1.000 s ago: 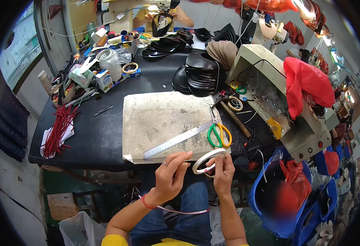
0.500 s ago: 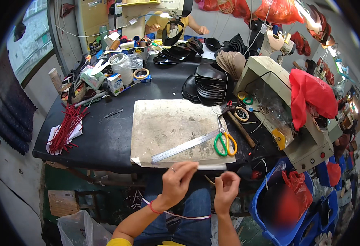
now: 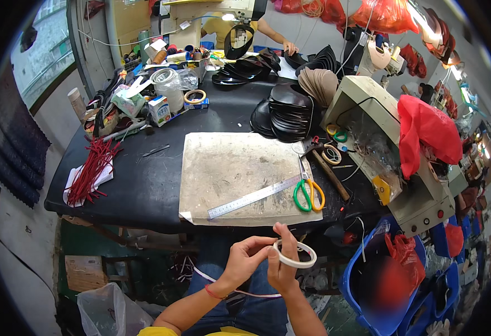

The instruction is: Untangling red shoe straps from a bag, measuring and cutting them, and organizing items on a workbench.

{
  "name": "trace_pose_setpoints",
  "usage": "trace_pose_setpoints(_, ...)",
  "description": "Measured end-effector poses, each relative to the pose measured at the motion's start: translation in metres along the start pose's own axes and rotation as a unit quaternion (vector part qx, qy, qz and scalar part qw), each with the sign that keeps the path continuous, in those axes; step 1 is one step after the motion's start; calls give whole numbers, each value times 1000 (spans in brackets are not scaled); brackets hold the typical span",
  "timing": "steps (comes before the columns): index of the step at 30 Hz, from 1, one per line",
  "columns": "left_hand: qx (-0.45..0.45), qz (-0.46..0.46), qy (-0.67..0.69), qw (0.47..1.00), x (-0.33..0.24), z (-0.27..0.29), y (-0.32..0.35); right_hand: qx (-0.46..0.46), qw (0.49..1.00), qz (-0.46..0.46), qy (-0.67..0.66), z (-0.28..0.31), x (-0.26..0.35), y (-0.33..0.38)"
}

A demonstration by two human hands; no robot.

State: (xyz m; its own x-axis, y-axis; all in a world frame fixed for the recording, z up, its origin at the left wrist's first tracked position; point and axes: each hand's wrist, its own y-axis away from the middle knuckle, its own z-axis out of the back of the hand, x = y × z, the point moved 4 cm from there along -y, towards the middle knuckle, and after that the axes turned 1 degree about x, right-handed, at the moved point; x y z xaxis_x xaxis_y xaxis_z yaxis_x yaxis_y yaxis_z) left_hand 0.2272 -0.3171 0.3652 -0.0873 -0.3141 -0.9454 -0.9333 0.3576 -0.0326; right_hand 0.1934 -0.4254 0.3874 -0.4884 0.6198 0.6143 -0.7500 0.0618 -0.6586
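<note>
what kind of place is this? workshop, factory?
Likely a small sewing or cap-making workshop: stacks of black curved brim-like pieces, a beige sewing-type machine, and a cutting board with steel ruler and green scissors. The right hand holds a tape roll.

One metal ruler; one pair of green-handled scissors; one hammer; tape rolls, perhaps four, the far ones indistinct.

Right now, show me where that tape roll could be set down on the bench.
Bare mat between the red strips and the cutting board; the board above the ruler. Crowded at the back and beside the scissors.
</note>
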Motion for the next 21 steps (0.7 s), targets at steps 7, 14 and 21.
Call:
trace_pose_setpoints(7,29,93,139,986,19,12,19,45,997,18,58,2,6,18)
trace_pose_setpoints(14,-7,-116,-316,941,14,20,23,57,992,-73,88,34,-14,40)
trace_pose_setpoints(21,287,164,-479,813,128,10,53,67,890,-447,66,96,-77,162)
